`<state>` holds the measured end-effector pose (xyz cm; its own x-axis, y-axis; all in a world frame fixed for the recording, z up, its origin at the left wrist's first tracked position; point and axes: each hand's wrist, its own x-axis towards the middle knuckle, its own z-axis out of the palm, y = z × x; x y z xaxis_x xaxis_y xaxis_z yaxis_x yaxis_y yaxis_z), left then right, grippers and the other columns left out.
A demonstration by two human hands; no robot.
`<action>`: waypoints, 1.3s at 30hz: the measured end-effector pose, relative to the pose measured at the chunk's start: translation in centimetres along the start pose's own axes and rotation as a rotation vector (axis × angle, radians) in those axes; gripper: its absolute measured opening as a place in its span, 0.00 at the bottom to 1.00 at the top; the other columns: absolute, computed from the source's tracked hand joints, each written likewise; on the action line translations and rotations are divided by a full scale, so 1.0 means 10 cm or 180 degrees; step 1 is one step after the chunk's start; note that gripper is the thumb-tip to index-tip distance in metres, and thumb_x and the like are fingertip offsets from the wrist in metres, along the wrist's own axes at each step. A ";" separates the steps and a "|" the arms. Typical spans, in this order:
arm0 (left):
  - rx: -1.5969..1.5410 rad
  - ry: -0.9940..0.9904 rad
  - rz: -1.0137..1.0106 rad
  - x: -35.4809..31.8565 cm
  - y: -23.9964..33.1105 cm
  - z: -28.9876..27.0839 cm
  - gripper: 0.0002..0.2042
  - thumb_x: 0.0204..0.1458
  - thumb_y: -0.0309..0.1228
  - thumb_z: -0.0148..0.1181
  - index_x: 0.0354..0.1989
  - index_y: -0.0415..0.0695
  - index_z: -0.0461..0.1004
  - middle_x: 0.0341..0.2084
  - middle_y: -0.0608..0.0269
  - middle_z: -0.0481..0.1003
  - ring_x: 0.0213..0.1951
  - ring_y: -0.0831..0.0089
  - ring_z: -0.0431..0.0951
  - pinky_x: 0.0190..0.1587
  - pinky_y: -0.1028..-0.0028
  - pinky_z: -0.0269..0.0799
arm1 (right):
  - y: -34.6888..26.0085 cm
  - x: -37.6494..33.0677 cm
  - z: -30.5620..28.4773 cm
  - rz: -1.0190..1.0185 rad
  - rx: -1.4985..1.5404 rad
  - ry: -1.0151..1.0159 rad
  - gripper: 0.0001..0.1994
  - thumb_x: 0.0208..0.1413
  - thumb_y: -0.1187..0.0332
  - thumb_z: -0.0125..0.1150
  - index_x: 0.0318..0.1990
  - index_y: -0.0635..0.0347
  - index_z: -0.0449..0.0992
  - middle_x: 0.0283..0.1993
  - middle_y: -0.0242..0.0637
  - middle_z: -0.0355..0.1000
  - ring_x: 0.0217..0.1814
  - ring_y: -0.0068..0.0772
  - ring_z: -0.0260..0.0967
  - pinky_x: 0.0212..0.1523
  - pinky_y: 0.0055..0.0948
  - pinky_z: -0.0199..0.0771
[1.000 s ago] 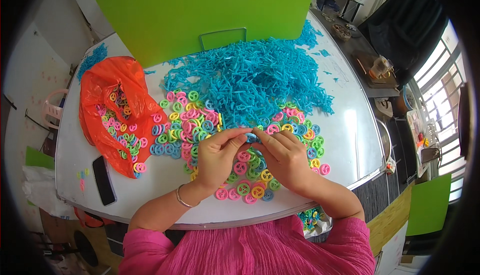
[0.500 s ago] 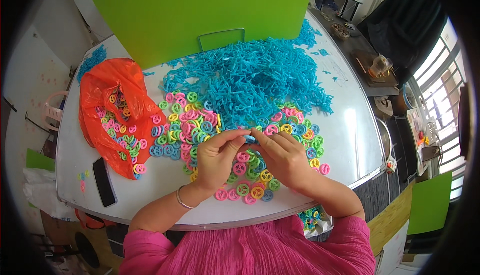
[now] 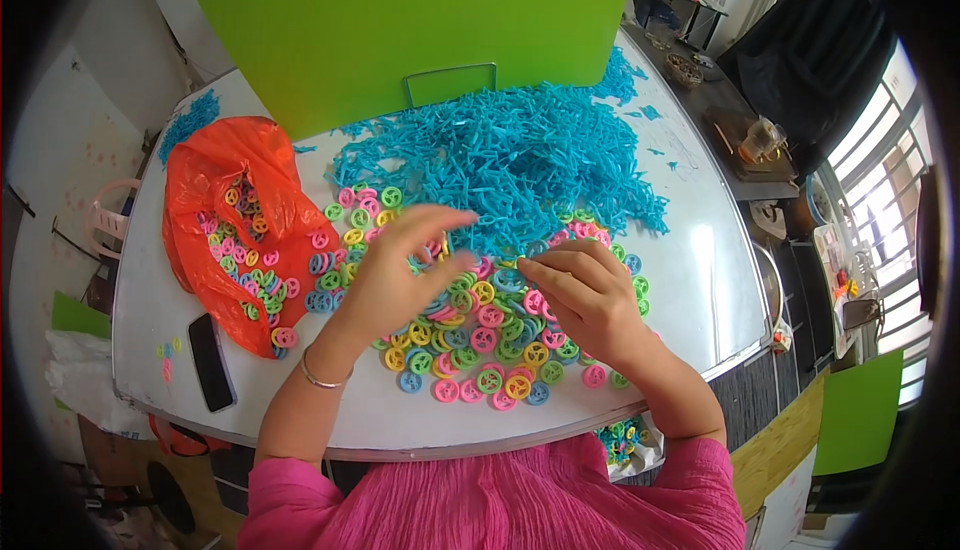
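My left hand [image 3: 385, 275] hovers over the near left part of the ring pile, thumb and fingers spread with nothing between them. To its right, my right hand [image 3: 590, 295] is closed in a pinch above the same pile. What its fingertips hold, if anything, is too small to tell from the rings behind. Beneath both hands lie many small plastic wheel-shaped rings [image 3: 489, 381] in pink, green, yellow and blue. Just beyond them rises a large heap of thin blue plastic pieces [image 3: 570, 155].
A red plastic bag [image 3: 190, 185] with more rings lies open at the left, near a black phone [image 3: 211, 362]. A green board [image 3: 400, 20] with a metal handle [image 3: 450, 75] stands behind the blue heap. All rest on a white table [image 3: 290, 405].
My hands have parted from where their fingertips met at a small blue piece. The left hand has moved left and opened; the right has shifted slightly right.
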<state>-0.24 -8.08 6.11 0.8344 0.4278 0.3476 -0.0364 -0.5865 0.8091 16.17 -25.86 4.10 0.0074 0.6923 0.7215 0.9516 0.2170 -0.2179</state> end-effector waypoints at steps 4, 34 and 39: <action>0.0900 -0.0113 0.1035 -0.10 0.12 0.16 0.19 0.46 0.29 0.69 0.48 0.46 0.77 0.46 0.62 0.75 0.41 0.66 0.76 0.43 0.70 0.72 | -0.02 0.01 0.01 -0.0025 -0.0039 0.0054 0.18 0.39 0.80 0.67 0.42 0.59 0.80 0.38 0.35 0.75 0.40 0.37 0.72 0.37 0.32 0.74; 0.1166 0.0092 -0.0315 -0.28 -0.31 0.09 0.07 0.48 0.31 0.66 0.31 0.40 0.77 0.28 0.59 0.74 0.31 0.64 0.74 0.34 0.68 0.70 | 0.46 0.35 0.42 0.0677 0.0212 -0.0627 0.08 0.49 0.71 0.67 0.38 0.56 0.82 0.38 0.38 0.71 0.41 0.42 0.69 0.41 0.36 0.72; 0.1064 0.0444 -0.0130 -0.42 -0.30 0.10 0.05 0.48 0.28 0.65 0.31 0.42 0.78 0.30 0.59 0.75 0.37 0.60 0.75 0.40 0.65 0.71 | 0.39 0.38 0.39 0.0866 0.0698 -0.0523 0.09 0.48 0.70 0.69 0.39 0.55 0.81 0.47 0.38 0.71 0.47 0.41 0.71 0.45 0.34 0.73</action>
<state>-3.09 -8.77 1.74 0.7476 0.5317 0.3981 0.1966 -0.7496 0.6320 18.72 -19.70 3.37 0.1844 0.8421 0.5069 0.8330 0.1398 -0.5352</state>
